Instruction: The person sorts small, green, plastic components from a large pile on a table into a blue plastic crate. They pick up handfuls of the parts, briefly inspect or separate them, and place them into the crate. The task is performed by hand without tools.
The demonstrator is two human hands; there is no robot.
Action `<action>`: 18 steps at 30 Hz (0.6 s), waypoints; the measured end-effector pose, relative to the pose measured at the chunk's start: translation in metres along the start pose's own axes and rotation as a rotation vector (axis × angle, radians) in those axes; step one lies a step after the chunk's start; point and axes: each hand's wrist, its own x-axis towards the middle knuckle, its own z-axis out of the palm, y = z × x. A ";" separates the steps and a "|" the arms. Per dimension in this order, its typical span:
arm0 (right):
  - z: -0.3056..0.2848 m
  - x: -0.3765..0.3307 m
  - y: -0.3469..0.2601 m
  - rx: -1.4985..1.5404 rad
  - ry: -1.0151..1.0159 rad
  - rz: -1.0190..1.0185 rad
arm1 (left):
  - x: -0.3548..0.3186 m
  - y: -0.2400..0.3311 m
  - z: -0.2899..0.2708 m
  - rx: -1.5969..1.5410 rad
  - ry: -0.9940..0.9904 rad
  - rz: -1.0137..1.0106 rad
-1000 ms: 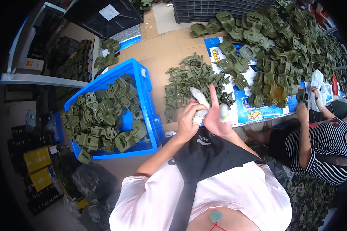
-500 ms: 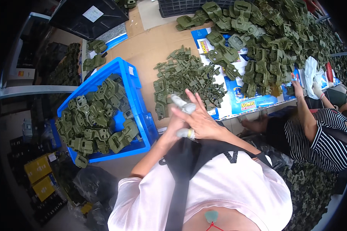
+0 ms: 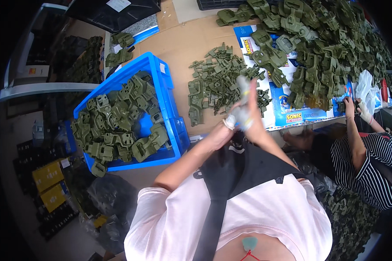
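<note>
Two hands meet at near desk edge, just before small green parts pile [image 3: 222,85]. Left hand [image 3: 224,128] and right hand [image 3: 248,115], fingers taped white; whether they grip anything cannot tell. Blue bin [image 3: 170,100] of assembled pieces at left. Advice: work above desk, not lap; keep piles separate.

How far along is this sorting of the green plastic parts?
Done so far: the blue bin is well filled with olive parts. In hand: both hands meet at the table edge, left hand against right hand, fingers taped white; no part shows between them. Left: the small parts pile and the big heap beyond.
</note>
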 end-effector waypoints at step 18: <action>-0.103 -0.048 0.185 -0.821 -0.114 0.001 | 0.030 0.058 -0.120 0.950 0.743 0.406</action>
